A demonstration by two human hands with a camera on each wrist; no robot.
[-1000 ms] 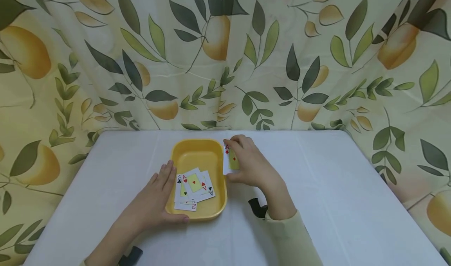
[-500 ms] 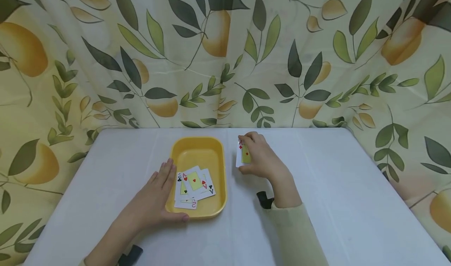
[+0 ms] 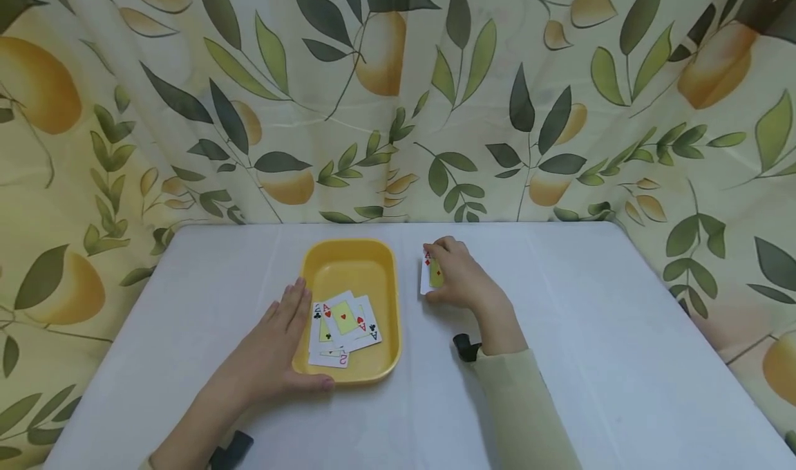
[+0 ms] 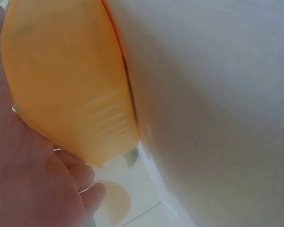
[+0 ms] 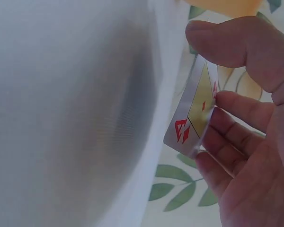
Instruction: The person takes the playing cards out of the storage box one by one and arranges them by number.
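In the head view, my right hand (image 3: 465, 280) pinches a playing card (image 3: 425, 282), an ace of diamonds, to the right of a yellow plastic tray (image 3: 399, 311). The right wrist view shows the ace (image 5: 202, 105) between the thumb and fingertips, off the white surface and face visible. My left hand (image 3: 270, 349) rests against the tray's left side with straight fingers, its thumb along the near edge. Several face-up cards (image 3: 343, 319) overlap in the near part of the tray, an ace of hearts on top. From the left wrist, only the tray's outer wall (image 4: 66, 80) shows.
A white-covered table (image 3: 597, 332) bears the tray. Behind its far edge hangs a curtain (image 3: 398, 124) printed with leaves and fruit. Each wrist carries a small black device (image 3: 466, 348).
My right hand has carried the ace of diamonds rightward, away from the tray's right rim, and then nearly stopped. The left hand and the cards in the tray stay in place.
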